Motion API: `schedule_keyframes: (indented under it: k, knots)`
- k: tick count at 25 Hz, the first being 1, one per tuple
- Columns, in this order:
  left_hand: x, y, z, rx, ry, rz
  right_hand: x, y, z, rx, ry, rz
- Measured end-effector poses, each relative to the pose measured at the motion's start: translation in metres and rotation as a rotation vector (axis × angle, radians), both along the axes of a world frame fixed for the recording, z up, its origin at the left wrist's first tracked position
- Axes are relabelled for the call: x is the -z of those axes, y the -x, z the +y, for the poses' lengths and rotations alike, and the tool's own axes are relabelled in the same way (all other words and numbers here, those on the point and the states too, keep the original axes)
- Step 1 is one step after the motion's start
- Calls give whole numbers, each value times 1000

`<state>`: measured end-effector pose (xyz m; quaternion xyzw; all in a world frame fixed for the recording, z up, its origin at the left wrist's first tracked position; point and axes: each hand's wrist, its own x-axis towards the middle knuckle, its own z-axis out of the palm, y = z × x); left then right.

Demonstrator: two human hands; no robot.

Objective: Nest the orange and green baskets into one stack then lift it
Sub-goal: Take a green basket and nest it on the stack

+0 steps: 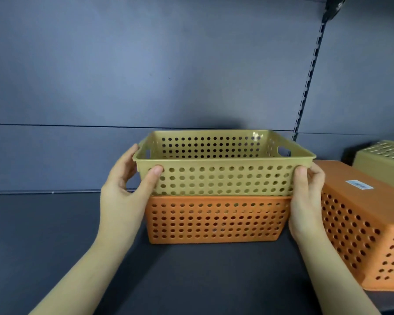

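Observation:
A perforated olive-green basket (pixel 221 178) sits partway inside a perforated orange basket (pixel 214 220), upright, in the middle of a dark shelf (pixel 55 235). The green one stands well above the orange rim. My left hand (pixel 125 189) grips the green basket's left end, thumb on its front wall and fingers behind the rim. My right hand (pixel 305 196) holds the right end, thumb on the front corner, palm along both baskets' sides. The orange basket rests on the shelf.
A second orange basket (pixel 362 223) lies upside down at the right, close to my right hand, with a white label on its base. Another green basket (pixel 382 160) sits upside down behind it. A slotted shelf upright (pixel 305 94) runs up the grey back panel.

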<state>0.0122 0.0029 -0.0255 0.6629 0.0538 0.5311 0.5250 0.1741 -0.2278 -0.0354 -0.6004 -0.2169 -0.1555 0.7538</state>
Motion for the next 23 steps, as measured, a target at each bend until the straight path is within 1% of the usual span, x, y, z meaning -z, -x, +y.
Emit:
schedule_keyframes:
  k: [3, 4, 6, 8, 9, 13, 16, 18, 20, 22, 23]
  knots:
    - [13, -5, 2, -102, -79, 197, 10, -2, -1, 66, 91, -105]
    - [16, -8, 1, -97, -78, 231, 14, -4, -2, 94, 118, -145]
    - [21, -12, 0, -2, -43, 227, 16, -5, -5, 125, 173, -196]
    - [22, -13, -2, 84, 16, 202, 17, -6, -6, 100, 200, -155]
    - [23, -13, -2, 92, 38, 194, 17, -7, -6, 75, 194, -119]
    - [25, -13, -3, -13, -37, 195, 15, -9, -6, -68, 150, -9]
    - [25, -12, -4, -45, -79, 203, 12, -7, -6, -121, 126, 29]
    - [22, -6, -7, -153, -154, 219, 10, 0, -10, -77, 166, 23]
    - [17, 2, -20, -325, -305, 214, 9, 12, -25, -1, 179, -31]
    - [11, 7, -43, -438, -493, 177, 6, 24, -50, 84, 173, -153]
    - [7, 6, -60, -448, -583, 150, 3, 30, -69, 138, 181, -231]
